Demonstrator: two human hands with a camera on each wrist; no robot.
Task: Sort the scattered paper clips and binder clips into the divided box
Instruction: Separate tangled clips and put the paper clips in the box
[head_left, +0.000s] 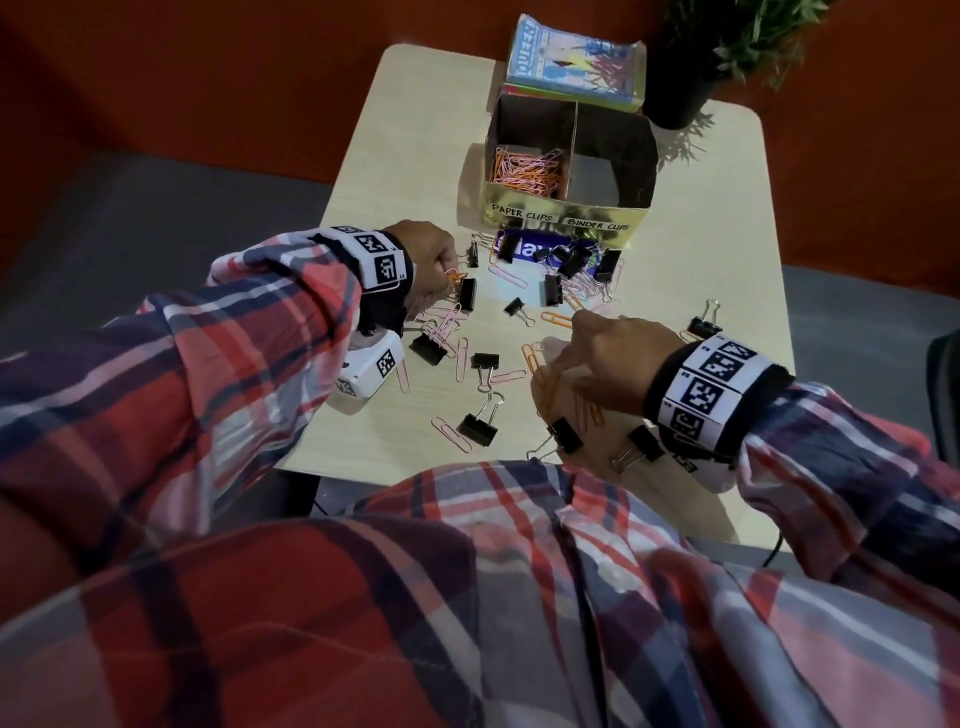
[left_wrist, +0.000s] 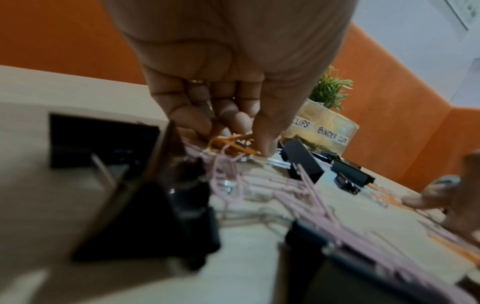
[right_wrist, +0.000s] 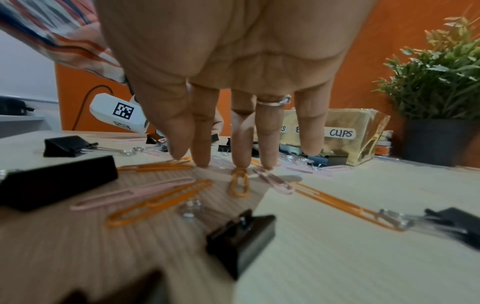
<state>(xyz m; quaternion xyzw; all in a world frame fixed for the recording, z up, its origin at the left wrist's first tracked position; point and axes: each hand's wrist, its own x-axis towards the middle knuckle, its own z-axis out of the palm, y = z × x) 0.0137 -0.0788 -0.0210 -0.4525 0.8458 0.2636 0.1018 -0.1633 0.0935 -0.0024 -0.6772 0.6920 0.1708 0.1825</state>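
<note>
A gold divided box (head_left: 563, 221) stands at the table's back, labelled for paper clips and binder clips. Its left compartment holds pink and orange paper clips (head_left: 524, 169); its right compartment looks bare. Black binder clips (head_left: 477, 427) and loose paper clips (head_left: 555, 318) lie scattered in front. My left hand (head_left: 441, 267) pinches orange paper clips (left_wrist: 230, 144) with curled fingers and thumb. My right hand (right_wrist: 223, 162) reaches down with straight fingers whose tips press on the table among orange paper clips (right_wrist: 239, 183).
A stack of books (head_left: 574, 65) sits behind the box and a potted plant (head_left: 691, 88) at the back right. A blue packet (head_left: 535, 252) lies under clips before the box. The table's near edge (head_left: 415, 470) runs by my lap.
</note>
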